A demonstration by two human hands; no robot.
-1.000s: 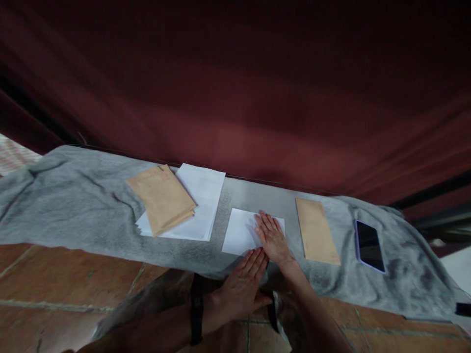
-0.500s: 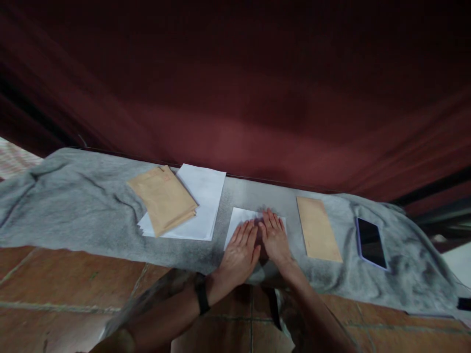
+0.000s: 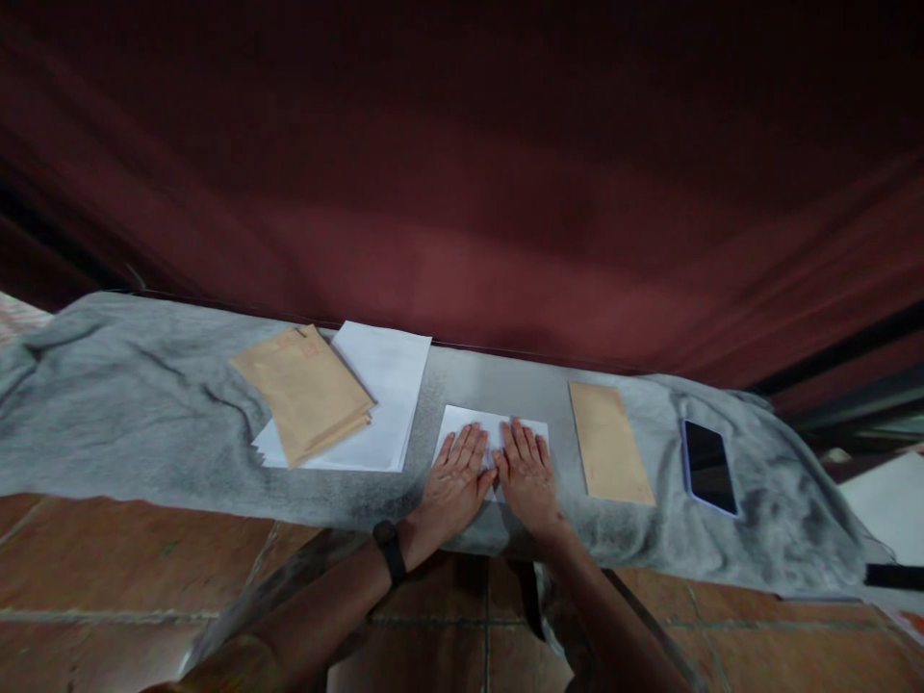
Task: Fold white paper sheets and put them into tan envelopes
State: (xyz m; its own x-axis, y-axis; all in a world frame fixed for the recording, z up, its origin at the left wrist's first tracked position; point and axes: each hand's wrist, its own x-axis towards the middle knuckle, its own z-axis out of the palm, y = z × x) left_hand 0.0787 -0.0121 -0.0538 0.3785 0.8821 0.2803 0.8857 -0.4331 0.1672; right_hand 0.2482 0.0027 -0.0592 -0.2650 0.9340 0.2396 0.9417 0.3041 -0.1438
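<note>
A white sheet of paper (image 3: 456,418), apparently folded, lies on the grey cloth in front of me. My left hand (image 3: 457,481) rests flat on its left part, fingers stretched out. Flat on the right part lies my right hand (image 3: 526,474), its fingers also extended and slightly apart. The two thumbs come close together over the middle of the paper. Much of the sheet's near side is hidden under both hands. To the right of them a single brown envelope (image 3: 610,443) lies flat.
Left of my hands, several brown envelopes (image 3: 303,390) lie on a stack of white paper (image 3: 394,385). A phone (image 3: 709,467) with a purple edge sits at the right. Grey cloth (image 3: 166,414) covers the long surface, with a dark red wall or panel (image 3: 462,269) behind it.
My right hand has come down flat onto the paper, spreading alongside the left. Both hands still press on the sheet. The whole view has shifted slightly.
</note>
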